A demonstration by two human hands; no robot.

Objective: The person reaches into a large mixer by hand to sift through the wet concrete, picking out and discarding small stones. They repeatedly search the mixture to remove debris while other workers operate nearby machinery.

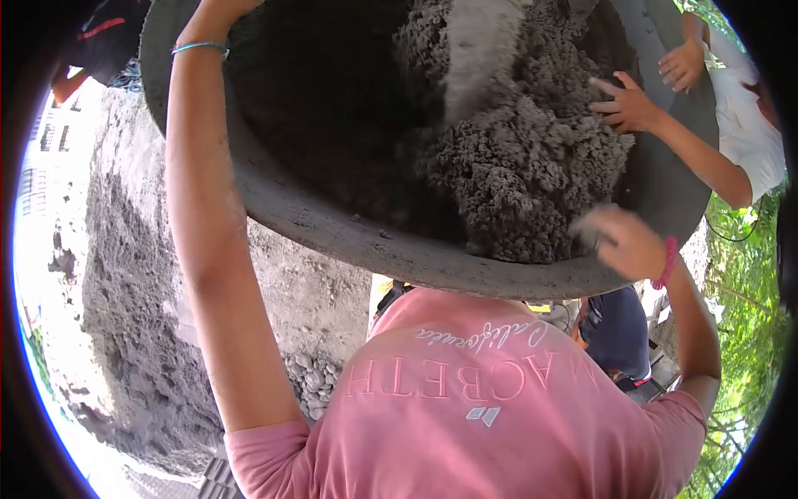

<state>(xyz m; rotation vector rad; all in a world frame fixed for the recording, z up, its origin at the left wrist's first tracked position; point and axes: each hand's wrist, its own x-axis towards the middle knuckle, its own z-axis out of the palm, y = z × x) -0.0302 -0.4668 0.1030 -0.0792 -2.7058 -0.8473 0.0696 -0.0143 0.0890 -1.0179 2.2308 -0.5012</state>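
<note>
A wide, dark grey basin (324, 237) is in front of my chest, with a heap of wet, crumbly grey mortar (532, 166) on its right side. My left arm reaches up along the basin's left side. My left hand (226, 7) is at the rim, cut off by the top of the view, so its fingers are hidden. Over the basin's near right rim is my right hand (622, 243), blurred by motion, fingers apart beside the mortar's edge. A pale, blurred strip (485, 58) crosses the mortar at the top.
At the right, a co-worker in a white shirt (744, 125) has one spread hand (628, 104) at the mortar and another hand (683, 65) on the rim. A rough concrete surface (125, 249) lies left, with gravel (314, 382) below. Someone's dark clothing (617, 333) shows beyond my shirt.
</note>
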